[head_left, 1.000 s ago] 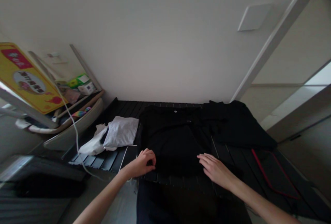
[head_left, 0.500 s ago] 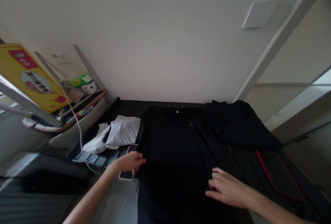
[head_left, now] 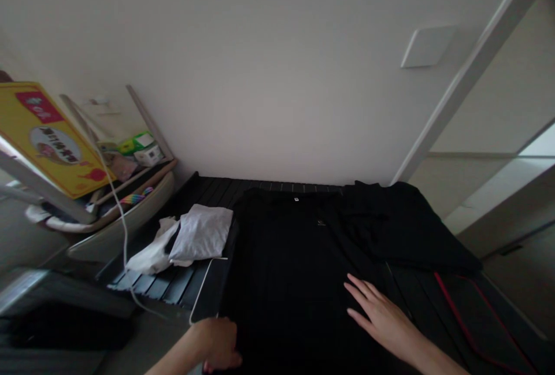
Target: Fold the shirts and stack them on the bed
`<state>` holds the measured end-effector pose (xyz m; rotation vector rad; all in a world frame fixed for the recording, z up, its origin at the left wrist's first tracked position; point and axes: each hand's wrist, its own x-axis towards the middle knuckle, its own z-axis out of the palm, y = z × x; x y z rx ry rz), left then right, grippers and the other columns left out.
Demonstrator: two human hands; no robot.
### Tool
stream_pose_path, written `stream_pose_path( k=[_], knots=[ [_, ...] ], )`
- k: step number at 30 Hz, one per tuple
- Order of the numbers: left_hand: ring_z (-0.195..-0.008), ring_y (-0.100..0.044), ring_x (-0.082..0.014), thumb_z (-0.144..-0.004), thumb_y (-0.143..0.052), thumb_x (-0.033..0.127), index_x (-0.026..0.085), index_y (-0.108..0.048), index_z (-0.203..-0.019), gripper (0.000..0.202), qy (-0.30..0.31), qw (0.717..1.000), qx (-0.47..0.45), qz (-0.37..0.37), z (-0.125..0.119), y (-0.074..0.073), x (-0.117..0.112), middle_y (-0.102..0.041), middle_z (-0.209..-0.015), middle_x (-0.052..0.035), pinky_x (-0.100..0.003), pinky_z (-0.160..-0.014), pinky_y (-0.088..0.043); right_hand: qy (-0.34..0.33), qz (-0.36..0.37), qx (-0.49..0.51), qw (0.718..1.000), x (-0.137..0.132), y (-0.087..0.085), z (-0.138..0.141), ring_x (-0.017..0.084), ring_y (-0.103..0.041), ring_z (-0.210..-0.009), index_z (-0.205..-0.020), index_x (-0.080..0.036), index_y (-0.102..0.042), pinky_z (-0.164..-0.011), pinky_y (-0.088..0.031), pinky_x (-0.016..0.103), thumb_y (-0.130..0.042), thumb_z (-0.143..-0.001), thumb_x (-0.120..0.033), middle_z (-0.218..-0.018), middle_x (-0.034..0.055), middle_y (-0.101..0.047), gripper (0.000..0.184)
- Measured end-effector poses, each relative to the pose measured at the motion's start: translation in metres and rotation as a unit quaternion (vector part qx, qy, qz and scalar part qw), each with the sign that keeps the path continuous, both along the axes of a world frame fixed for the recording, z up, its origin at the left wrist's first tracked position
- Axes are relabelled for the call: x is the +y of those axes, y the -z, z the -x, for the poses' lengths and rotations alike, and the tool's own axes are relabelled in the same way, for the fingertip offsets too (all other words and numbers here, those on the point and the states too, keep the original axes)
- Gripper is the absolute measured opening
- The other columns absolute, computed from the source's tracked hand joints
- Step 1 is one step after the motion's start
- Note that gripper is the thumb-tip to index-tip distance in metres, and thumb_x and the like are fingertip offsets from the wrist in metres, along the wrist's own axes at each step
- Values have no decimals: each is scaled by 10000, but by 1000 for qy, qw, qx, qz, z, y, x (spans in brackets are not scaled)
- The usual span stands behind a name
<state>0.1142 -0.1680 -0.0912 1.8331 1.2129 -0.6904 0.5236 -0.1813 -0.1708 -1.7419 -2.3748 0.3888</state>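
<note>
A black shirt [head_left: 277, 271] lies spread in front of me, its collar with a small white label toward the wall and a small light logo on the chest. At its lower left edge is my left hand [head_left: 217, 343], fingers curled closed on the cloth. My right hand [head_left: 377, 311] rests on the shirt's right side, palm down with the fingers spread. Partly under the left edge, a white-rimmed phone-like object [head_left: 208, 291] shows beside my left hand.
A second dark garment [head_left: 403, 225] lies folded at right, near a red-edged dark flat object [head_left: 481, 317]. Folded grey cloth [head_left: 203, 233] and white cloth [head_left: 151, 256] sit at left on the black slatted table [head_left: 169, 285]. A white cable [head_left: 124, 219] hangs past a yellow box [head_left: 52, 138].
My left hand has moved down along the shirt's left edge toward me. My right hand's fingers have gone from curled to spread flat. The view has tilted slightly upward.
</note>
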Motion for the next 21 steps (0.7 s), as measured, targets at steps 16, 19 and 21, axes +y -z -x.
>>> stream_pose_path(
  k=[16,19,21],
  knots=[
    [-1422,-249,-255,-932,-369,312,192,-398,-1430,513,-124,897,-76,-417,-78,64,144,-302,-1539,-74,-452,-1156,-257,38,-183,-16,982,96,40,61,283,-324,-1381,-1505,-262,-200,-1091,-349,508,-384,-936,-474,-1543,59,-259,635],
    [-1438,-193,-250,-942,-346,336,256,-333,-1465,529,-106,886,-72,-445,-89,75,180,-261,-1555,-22,-483,-1169,-206,26,-201,-9,979,98,49,56,295,-375,-1350,-1511,-303,-133,-1051,-406,498,-423,-917,-461,-1531,36,-276,679],
    [-1440,-190,-244,-951,-317,349,273,-333,-1464,519,-103,879,-75,-459,-95,79,207,-271,-1553,-7,-483,-1169,-196,25,-214,-6,977,103,59,53,310,-415,-1322,-1510,-329,-89,-1021,-435,509,-449,-897,-451,-1518,23,-297,721]
  ],
)
